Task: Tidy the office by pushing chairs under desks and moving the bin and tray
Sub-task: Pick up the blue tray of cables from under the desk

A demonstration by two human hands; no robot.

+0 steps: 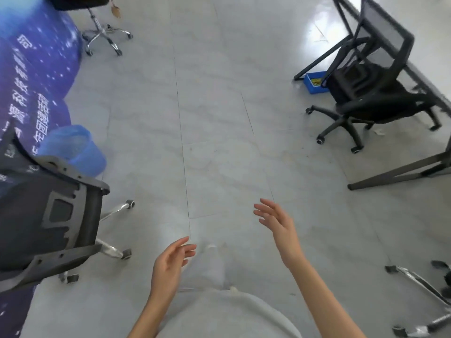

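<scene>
A black mesh office chair (366, 76) stands at the right, its seat partly under a dark-framed desk (415, 69). A blue tray (314, 82) lies on the floor beside that chair's left side. A blue bin (73, 147) with a plastic liner stands at the left, just behind a dark chair (48, 220) seen from its back. My left hand (170, 264) and my right hand (278, 225) hang over bare floor with relaxed fingers, holding nothing and touching nothing.
A blue starry banner (36, 76) covers the left side. Another chair's chrome base (105, 35) is at the top left. A chrome chair base (419, 286) shows at the bottom right. The grey tiled floor (219, 106) stretches through the middle.
</scene>
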